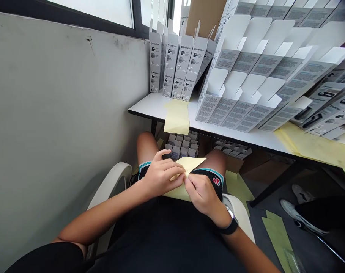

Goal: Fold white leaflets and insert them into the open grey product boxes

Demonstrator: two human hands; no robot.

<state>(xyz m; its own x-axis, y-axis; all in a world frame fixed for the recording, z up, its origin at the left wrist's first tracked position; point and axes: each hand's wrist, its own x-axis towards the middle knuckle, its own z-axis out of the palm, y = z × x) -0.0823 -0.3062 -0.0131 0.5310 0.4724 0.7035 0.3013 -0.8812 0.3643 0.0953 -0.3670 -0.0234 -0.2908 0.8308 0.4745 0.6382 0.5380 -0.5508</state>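
Note:
Above my lap is a pale yellow sheet (191, 163), its upper part sticking out beyond my fingers. Thumb and fingertips of my left hand (164, 175) pinch its edge, with the index finger raised. Close beside it, my right hand (201, 191) is closed on the same sheet, the fingertips of both hands nearly touching. More yellow paper (178, 192) shows under my hands, on my lap; whether it is the same sheet I cannot tell. A watch is on my right wrist.
Ahead stands a white table (145, 106) with rows of open-topped printed boxes (227, 108). A yellow strip (176, 117) hangs over its edge. Small boxes (181, 146) sit below. Yellow paper (277, 233) lies on the floor at right, near another person's shoe (292, 212). A wall is at left.

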